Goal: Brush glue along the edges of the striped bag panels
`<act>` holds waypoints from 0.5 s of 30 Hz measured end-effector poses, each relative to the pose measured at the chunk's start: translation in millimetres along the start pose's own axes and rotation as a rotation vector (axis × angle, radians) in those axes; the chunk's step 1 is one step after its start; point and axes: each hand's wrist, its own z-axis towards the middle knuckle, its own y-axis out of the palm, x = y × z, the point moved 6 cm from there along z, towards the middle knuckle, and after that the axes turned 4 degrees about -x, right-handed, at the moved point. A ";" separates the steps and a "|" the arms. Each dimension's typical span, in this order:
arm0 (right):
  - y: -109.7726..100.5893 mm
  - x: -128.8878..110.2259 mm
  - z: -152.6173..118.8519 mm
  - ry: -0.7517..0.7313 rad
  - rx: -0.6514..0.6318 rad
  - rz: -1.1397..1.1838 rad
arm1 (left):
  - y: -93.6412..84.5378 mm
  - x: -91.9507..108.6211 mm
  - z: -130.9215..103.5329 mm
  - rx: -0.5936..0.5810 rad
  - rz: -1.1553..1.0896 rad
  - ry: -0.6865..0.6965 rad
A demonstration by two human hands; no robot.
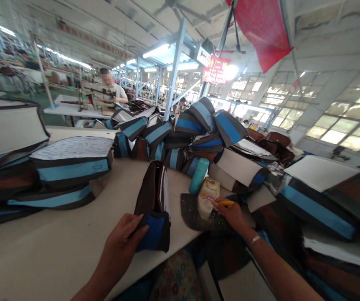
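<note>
My left hand [122, 240] grips the near end of a brown, black and blue fabric bag piece [153, 205] that stands on edge at the table's front. My right hand [231, 213] holds a small yellow tool [225, 202] and presses it against a pale waxy block [207, 196]. That block rests on a dark curved fabric piece [195, 217]. A teal bottle [199, 175] stands just behind the block.
Stacks of blue-striped bag panels [70, 171] lie at left, a big heap [199, 129] across the back, more [318, 209] at right. The pale table [57, 242] stretches left. A person sits at a sewing machine [97, 98] far back. A red cloth [264, 29] hangs overhead.
</note>
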 end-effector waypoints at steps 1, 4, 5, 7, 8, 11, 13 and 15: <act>0.1 2.1 1.8 0.054 0.024 -0.012 | 2.9 4.6 1.8 -0.004 0.008 -0.001; -4.2 1.7 0.5 0.175 0.086 -0.056 | 8.9 15.5 7.4 -0.007 0.037 -0.011; -8.4 -2.1 -1.6 0.190 0.108 -0.062 | 10.2 18.0 9.3 -0.014 0.043 -0.012; -20.7 -17.1 -5.9 0.176 0.155 -0.050 | 12.3 22.5 13.2 -0.029 0.037 -0.010; -28.3 -28.5 -7.8 0.152 0.181 -0.031 | 13.3 24.8 15.2 -0.037 0.026 -0.008; -52.4 -78.5 -15.3 0.039 0.269 0.067 | 18.1 34.3 21.7 -0.051 -0.009 0.007; -62.9 -123.2 -25.0 -0.056 0.311 0.150 | 23.5 42.0 26.0 -0.058 -0.029 0.018; -62.9 -171.8 -38.4 -0.159 0.295 0.229 | 30.1 49.2 29.2 -0.064 -0.053 0.030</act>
